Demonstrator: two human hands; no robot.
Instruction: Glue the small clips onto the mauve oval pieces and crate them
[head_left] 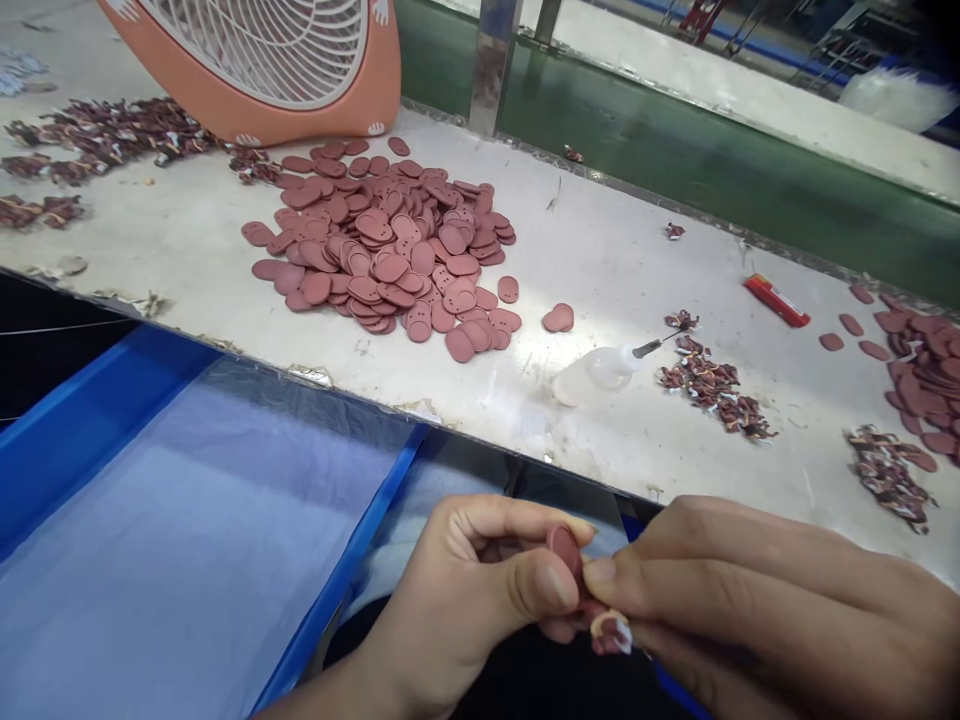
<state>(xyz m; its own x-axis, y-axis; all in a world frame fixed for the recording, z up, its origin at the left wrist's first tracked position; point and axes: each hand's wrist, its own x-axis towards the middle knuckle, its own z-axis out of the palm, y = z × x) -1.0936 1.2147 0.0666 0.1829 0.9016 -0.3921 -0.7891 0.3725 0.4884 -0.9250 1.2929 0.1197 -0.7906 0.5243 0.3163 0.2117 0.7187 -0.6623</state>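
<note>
Between the thumb and fingers of my left hand (495,590) is a reddish-brown oval disc (565,556), tilted up on its edge. My right hand (757,600) is closed in a pinch against the disc's right side. A small brown and white moulded piece (611,633) with a peach edge pokes out below the right thumb, touching the disc's lower end; the fingers partly hide where they meet. Both hands are held in front of the table's near edge, over my lap.
On the white table (187,260) lies a big pile of oval discs (397,250). Around it are an orange fan (360,90), a clear bottle with a needle tip (596,375), a red packet (777,300) and clusters of small brown pieces (716,390). A blue lined bin (187,540) sits below left.
</note>
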